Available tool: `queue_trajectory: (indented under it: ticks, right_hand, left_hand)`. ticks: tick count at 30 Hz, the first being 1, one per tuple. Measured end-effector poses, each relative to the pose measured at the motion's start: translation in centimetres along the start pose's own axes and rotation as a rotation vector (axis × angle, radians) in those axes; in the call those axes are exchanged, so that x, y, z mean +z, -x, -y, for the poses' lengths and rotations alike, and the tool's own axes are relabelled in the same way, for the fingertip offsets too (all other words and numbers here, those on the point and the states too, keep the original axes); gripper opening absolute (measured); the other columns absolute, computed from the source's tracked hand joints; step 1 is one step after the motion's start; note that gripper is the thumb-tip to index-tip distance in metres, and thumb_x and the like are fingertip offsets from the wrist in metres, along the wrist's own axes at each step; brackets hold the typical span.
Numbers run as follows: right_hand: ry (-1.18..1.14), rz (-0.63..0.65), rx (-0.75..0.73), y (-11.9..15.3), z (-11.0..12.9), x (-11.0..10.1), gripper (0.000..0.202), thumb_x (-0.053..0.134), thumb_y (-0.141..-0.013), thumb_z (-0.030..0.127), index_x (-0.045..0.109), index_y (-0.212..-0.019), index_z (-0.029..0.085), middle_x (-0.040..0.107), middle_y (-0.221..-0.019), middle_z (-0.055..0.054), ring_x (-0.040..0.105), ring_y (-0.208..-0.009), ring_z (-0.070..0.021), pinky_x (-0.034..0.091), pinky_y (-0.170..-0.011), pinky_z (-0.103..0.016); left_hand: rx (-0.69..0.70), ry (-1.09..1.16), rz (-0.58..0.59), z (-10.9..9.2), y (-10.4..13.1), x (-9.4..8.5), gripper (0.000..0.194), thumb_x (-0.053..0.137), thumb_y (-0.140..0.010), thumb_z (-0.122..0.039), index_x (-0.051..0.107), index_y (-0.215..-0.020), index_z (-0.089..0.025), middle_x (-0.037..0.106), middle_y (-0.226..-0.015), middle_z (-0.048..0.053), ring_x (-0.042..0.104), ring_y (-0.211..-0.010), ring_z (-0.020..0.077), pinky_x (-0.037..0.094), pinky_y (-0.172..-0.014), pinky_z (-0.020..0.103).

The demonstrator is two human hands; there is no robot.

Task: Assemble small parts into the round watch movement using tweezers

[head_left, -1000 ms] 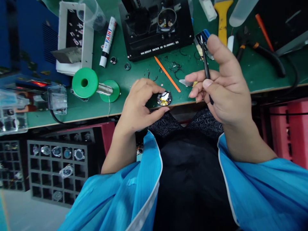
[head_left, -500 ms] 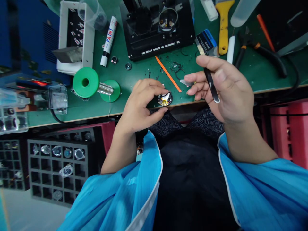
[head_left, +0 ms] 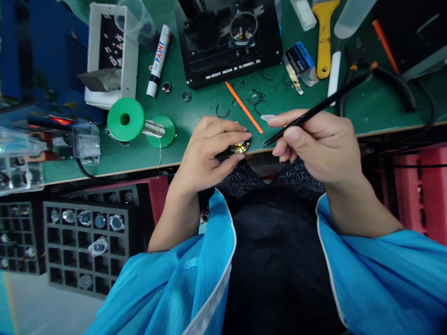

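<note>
My left hand [head_left: 213, 151] is curled at the front edge of the bench, its thumb and fingers closed around a small round watch-like case [head_left: 240, 147] with shiny yellow and silver parts inside. The fingers hide part of the case. Just to the right, my right hand [head_left: 314, 144] grips a pair of black tweezers [head_left: 314, 110] like a pen. Their tip points down and left, a short way from the case. By my right index finger is a clear triangular pick [head_left: 267, 117]. An orange stick [head_left: 243, 107] lies beyond both hands.
Behind stands a black fixture [head_left: 230, 60] with a round ring. To the left are a solder spool [head_left: 126, 119], a paint marker [head_left: 159, 60] and a white box [head_left: 130, 70]. A yellow-handled scraper [head_left: 324, 46] and pliers [head_left: 394, 86] lie right. A compartment tray [head_left: 87, 242] sits below the bench.
My right hand has turned over and lowered, bringing the tweezers from upright against the palm to a pen-like grip pointing at the case. My left fingers have closed further over the case.
</note>
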State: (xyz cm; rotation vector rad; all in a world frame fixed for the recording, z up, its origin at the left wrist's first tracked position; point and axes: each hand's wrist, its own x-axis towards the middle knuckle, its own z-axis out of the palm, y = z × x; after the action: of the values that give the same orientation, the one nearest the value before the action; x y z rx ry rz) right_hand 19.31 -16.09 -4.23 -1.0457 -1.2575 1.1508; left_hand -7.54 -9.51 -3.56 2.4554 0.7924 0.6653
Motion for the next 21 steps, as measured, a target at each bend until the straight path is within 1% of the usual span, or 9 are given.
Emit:
queue_trajectory:
  ticks: [3,5,7,9,11,13,15,18,21]
  right_hand:
    - [0.245,0.002,-0.161,0.2,0.0,0.2,0.024,0.078,-0.109,0.048,0.09,-0.119,0.029,0.087,-0.099,-0.004,0.082,-0.085,-0.0221,0.071,-0.078,-0.038]
    - [0.393,-0.014,-0.258,0.3,-0.3,0.2,0.022,0.076,-0.109,0.044,0.089,-0.119,0.03,0.086,-0.107,-0.007,0.082,-0.099,-0.0269,0.071,-0.091,-0.046]
    - [0.468,-0.038,-0.306,0.4,-0.5,0.2,0.021,0.074,-0.109,0.039,0.088,-0.123,0.031,0.084,-0.111,-0.008,0.082,-0.104,-0.0295,0.071,-0.097,-0.05]
    - [0.509,-0.049,-0.327,0.6,-0.7,0.3,0.022,0.071,-0.108,0.034,0.086,-0.125,0.03,0.084,-0.115,-0.009,0.082,-0.106,-0.0306,0.07,-0.099,-0.052]
    - [0.557,-0.04,-0.347,0.8,-0.8,0.5,0.023,0.069,-0.108,0.03,0.084,-0.125,0.029,0.085,-0.114,-0.009,0.082,-0.104,-0.0303,0.069,-0.098,-0.052]
    - [0.602,-0.027,-0.36,0.8,-1.0,0.9,0.022,0.068,-0.107,0.028,0.082,-0.124,0.028,0.086,-0.113,-0.009,0.083,-0.103,-0.0305,0.069,-0.098,-0.051]
    - [0.629,-0.02,-0.373,0.8,-1.1,1.3,0.019,0.069,-0.106,0.028,0.081,-0.121,0.028,0.087,-0.114,-0.009,0.083,-0.108,-0.0325,0.068,-0.102,-0.053]
    - [0.635,-0.027,-0.393,0.7,-1.5,1.6,0.017,0.069,-0.103,0.026,0.078,-0.117,0.029,0.088,-0.115,-0.008,0.084,-0.113,-0.0347,0.067,-0.107,-0.056]
    - [0.594,-0.017,-0.424,0.8,-1.8,1.6,0.016,0.069,-0.1,0.021,0.077,-0.111,0.029,0.088,-0.109,-0.007,0.086,-0.106,-0.0324,0.069,-0.097,-0.052]
  left_hand:
    - [-0.018,-0.027,-0.036,-0.1,0.2,0.2,0.034,0.074,-0.107,-0.046,0.077,-0.139,-0.036,0.082,-0.132,0.008,0.076,-0.123,0.0337,0.055,-0.113,0.06]
    - [-0.033,-0.055,-0.053,-0.1,0.3,0.3,0.038,0.076,-0.105,-0.051,0.075,-0.14,-0.035,0.08,-0.132,0.009,0.074,-0.123,0.0343,0.055,-0.112,0.061]
    - [-0.056,-0.096,-0.058,-0.2,0.3,0.5,0.043,0.077,-0.104,-0.057,0.074,-0.14,-0.035,0.079,-0.132,0.01,0.073,-0.123,0.0351,0.056,-0.11,0.062]
    - [-0.079,-0.138,-0.057,-0.4,0.2,0.7,0.046,0.076,-0.103,-0.063,0.074,-0.139,-0.035,0.078,-0.131,0.011,0.072,-0.121,0.0359,0.057,-0.108,0.062]
    - [-0.087,-0.166,-0.067,-0.5,0.1,0.9,0.047,0.075,-0.103,-0.066,0.073,-0.138,-0.035,0.077,-0.127,0.011,0.071,-0.119,0.036,0.058,-0.105,0.062]
    - [-0.078,-0.174,-0.089,-0.6,0.0,1.2,0.045,0.076,-0.103,-0.064,0.073,-0.137,-0.035,0.077,-0.124,0.011,0.071,-0.117,0.0356,0.058,-0.102,0.062]
    - [-0.066,-0.173,-0.108,-0.6,-0.1,1.3,0.042,0.077,-0.103,-0.061,0.073,-0.134,-0.034,0.076,-0.122,0.011,0.071,-0.115,0.0353,0.058,-0.099,0.061]
    - [-0.08,-0.178,-0.094,-0.6,-0.1,1.3,0.037,0.078,-0.103,-0.058,0.072,-0.131,-0.035,0.075,-0.123,0.011,0.071,-0.115,0.0353,0.058,-0.099,0.061]
    - [-0.096,-0.155,-0.09,-0.5,-0.1,1.4,0.035,0.077,-0.104,-0.059,0.072,-0.128,-0.034,0.074,-0.124,0.01,0.071,-0.117,0.0357,0.056,-0.101,0.061]
